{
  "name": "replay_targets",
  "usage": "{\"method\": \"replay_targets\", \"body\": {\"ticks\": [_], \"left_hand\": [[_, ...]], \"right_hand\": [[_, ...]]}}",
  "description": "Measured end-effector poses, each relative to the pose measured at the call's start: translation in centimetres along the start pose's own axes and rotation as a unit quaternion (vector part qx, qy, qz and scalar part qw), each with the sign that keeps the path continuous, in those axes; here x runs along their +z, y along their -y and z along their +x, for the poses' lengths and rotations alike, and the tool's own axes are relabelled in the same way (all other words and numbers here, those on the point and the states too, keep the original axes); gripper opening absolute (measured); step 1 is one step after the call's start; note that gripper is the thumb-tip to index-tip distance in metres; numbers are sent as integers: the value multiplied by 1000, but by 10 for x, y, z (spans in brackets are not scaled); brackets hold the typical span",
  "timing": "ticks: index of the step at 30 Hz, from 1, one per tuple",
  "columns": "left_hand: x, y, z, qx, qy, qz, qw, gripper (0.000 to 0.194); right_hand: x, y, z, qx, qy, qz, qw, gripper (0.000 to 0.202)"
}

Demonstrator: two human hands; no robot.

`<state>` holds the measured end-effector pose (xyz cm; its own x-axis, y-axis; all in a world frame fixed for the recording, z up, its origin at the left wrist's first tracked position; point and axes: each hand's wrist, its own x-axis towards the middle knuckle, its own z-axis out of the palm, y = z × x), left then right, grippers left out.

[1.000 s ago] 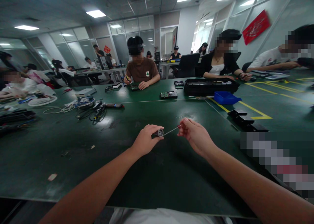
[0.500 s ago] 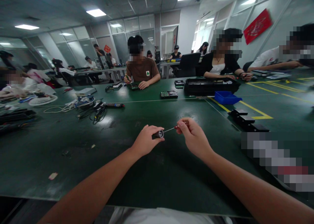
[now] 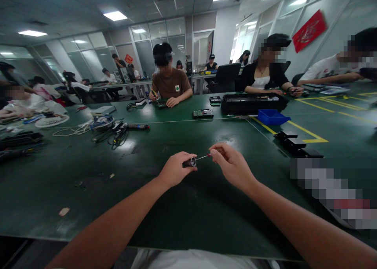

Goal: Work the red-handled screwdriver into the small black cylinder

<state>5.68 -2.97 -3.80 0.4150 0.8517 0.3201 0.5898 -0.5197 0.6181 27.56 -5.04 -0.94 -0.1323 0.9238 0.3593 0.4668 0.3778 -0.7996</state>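
Fingers and thumb of my left hand (image 3: 176,169) wrap round a short dark cylinder (image 3: 192,161), whose round metallic open end faces right and toward me. My right hand (image 3: 231,161) grips a thin screwdriver (image 3: 203,157) by its red handle, most of which the fingers hide. The screwdriver's metal shaft points left, with its tip at the open end of the cylinder; how deep the tip sits I cannot tell. Both hands are just above the green table (image 3: 182,225).
Tangled cables (image 3: 118,135) lie to the left. Ahead are a hard drive (image 3: 202,113), a long black casing (image 3: 253,104) and a blue bin (image 3: 272,117). Black parts (image 3: 297,145) stand at the right. A person in brown (image 3: 171,80) works across the table.
The fingers of my right hand have shifted on the screwdriver handle, and the hand is slightly lower. My left hand and the cylinder have barely moved.
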Motion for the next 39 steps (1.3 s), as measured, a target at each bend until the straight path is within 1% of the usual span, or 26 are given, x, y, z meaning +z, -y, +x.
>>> {"method": "replay_targets", "body": {"ticks": [3, 6, 9, 11, 13, 19, 22, 25, 27, 30, 35, 39], "left_hand": [[1, 0, 0, 0, 8, 2, 1000, 43], [1, 1, -1, 7, 12, 4, 1000, 44], [2, 2, 0, 10, 13, 9, 1000, 43], [2, 2, 0, 8, 16, 13, 1000, 43], [2, 2, 0, 6, 21, 14, 1000, 43], [4, -1, -1, 11, 19, 18, 1000, 43], [4, -1, 0, 23, 23, 22, 999, 44], [4, -1, 2, 26, 24, 31, 999, 45], [3, -1, 4, 16, 26, 35, 999, 44], [1, -2, 4, 2, 33, 33, 999, 42], [1, -2, 2, 10, 29, 19, 999, 41], [3, -1, 1, 19, 26, 10, 999, 40]], "right_hand": [[0, 0, 1, 9, -10, -21, 1000, 26], [1, -1, 1, -8, -16, 11, 1000, 18], [0, -2, 1, -7, 0, 28, 1000, 17], [0, -2, 2, 8, 15, 12, 1000, 22], [0, -4, 2, 21, 15, 7, 1000, 25], [3, -11, 7, 40, -16, 97, 994, 23], [5, -12, 10, 80, -30, 157, 984, 27], [5, -14, 14, 158, -63, 233, 957, 29], [5, -16, 15, 175, -86, 251, 948, 28], [4, -16, 14, 141, -94, 226, 959, 25], [6, -11, 9, 79, -59, 150, 984, 26], [7, -10, 8, 54, -58, 130, 988, 25]]}}
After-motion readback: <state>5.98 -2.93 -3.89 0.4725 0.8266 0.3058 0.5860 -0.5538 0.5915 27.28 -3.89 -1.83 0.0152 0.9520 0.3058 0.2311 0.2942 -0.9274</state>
